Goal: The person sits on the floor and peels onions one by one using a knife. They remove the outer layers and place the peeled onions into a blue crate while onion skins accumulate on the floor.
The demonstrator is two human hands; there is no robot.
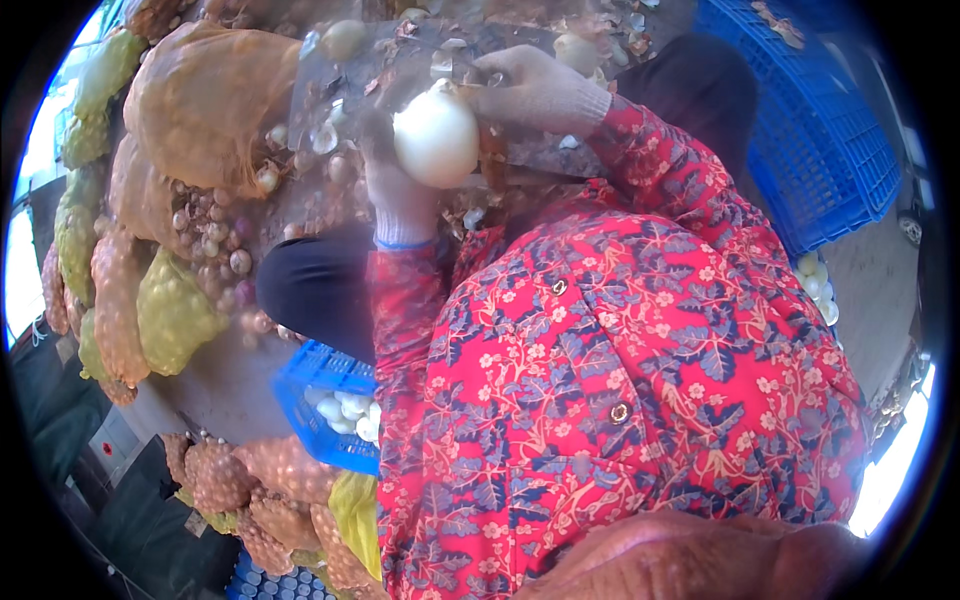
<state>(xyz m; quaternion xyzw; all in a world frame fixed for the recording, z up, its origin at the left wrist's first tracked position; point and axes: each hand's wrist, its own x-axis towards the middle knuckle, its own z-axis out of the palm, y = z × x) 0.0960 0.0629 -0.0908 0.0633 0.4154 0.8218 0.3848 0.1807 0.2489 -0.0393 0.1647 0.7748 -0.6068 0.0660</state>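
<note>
A large peeled white onion (pixel 436 136) rests in my left hand (pixel 401 184), which wears a pale knit glove and cups it from the left and below. My right hand (pixel 536 88), gloved too, is at the onion's top right with fingers bent close to its stem end. Whether those fingers pinch anything is too blurred to tell. Strips of brown onion skin (pixel 492 156) hang just below the right hand, beside the onion. Beneath both hands, skin scraps and small white peelings (pixel 325 139) litter the ground.
Unpeeled onions (pixel 214 232) lie loose at the left, near an orange mesh sack (pixel 206 105) and a yellow-green sack (pixel 176 315). A blue crate (pixel 322 442) at lower left holds peeled onions. Another blue plastic crate (pixel 832 150) stands at right. More filled sacks (pixel 281 480) lie behind.
</note>
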